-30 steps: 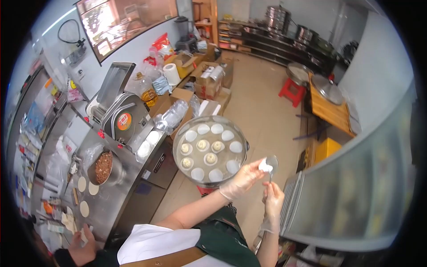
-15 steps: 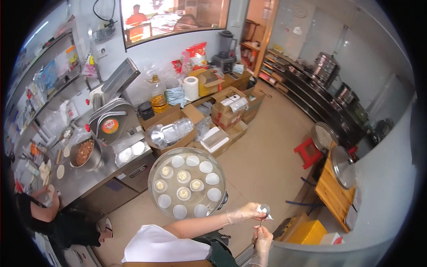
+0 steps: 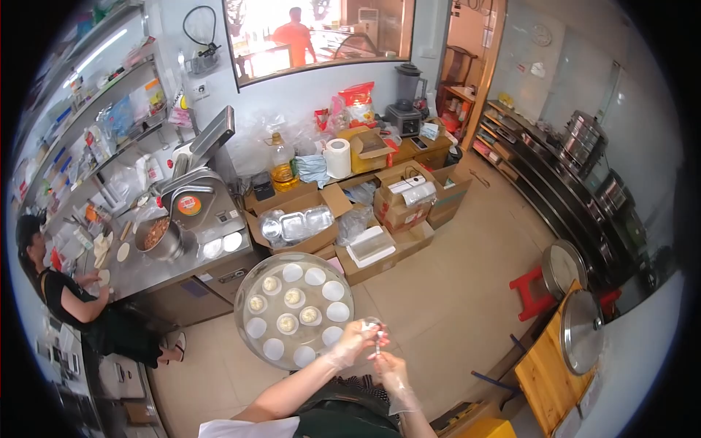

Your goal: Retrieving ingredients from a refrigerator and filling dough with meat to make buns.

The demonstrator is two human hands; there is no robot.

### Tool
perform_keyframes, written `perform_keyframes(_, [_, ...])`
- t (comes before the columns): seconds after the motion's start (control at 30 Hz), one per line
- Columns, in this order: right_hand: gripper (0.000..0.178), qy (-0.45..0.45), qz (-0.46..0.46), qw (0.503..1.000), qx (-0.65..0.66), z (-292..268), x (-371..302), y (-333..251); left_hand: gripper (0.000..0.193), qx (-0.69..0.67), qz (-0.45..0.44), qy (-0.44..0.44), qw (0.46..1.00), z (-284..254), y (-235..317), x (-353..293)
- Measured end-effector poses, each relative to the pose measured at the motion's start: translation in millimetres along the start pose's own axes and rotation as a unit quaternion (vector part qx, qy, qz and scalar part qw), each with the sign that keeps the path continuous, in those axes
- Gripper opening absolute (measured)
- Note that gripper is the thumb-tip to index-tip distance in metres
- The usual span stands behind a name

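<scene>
By the tray rim [image 3: 349,299], floor [image 3: 438,314] rightward, right hand [image 3: 392,371] grips spoon [image 3: 378,348] — left hand's [image 3: 352,343] grip unclear.

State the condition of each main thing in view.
Right hand: closed on a spoon
Left hand: at the spoon's bowl
Paper liners: some bare, some under buns
Round tray: uncovered
Metal pot: uncovered, partly filled
Cardboard box: open
Oil bottle: upright, partly full
Paper roll: upright

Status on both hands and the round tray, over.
Right hand on metal utensil; left hand near its head, details blurred. Round tray: five buns, bare white liners. Left forearm partly in front.
</scene>
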State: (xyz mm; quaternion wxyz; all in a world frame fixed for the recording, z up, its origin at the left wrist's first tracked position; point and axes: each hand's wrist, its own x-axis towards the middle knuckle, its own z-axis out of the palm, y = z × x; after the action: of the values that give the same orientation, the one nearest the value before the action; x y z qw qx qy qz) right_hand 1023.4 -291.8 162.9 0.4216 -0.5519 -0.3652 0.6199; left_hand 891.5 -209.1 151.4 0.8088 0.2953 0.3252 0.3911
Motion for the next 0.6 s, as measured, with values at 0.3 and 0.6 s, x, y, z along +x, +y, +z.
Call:
perform_keyframes(0.3, [0.020,-0.211,-0.027,0.967,-0.141,-31,12,26,0.013,0.223,0.076,0.252,0.939,-22,-33,-48])
perform_keyframes(0.6, [0.016,-0.203,-0.334,0.737,-0.552,8,30,-76,0.029,0.717,0.223,0.274,0.601,-8,64,-128])
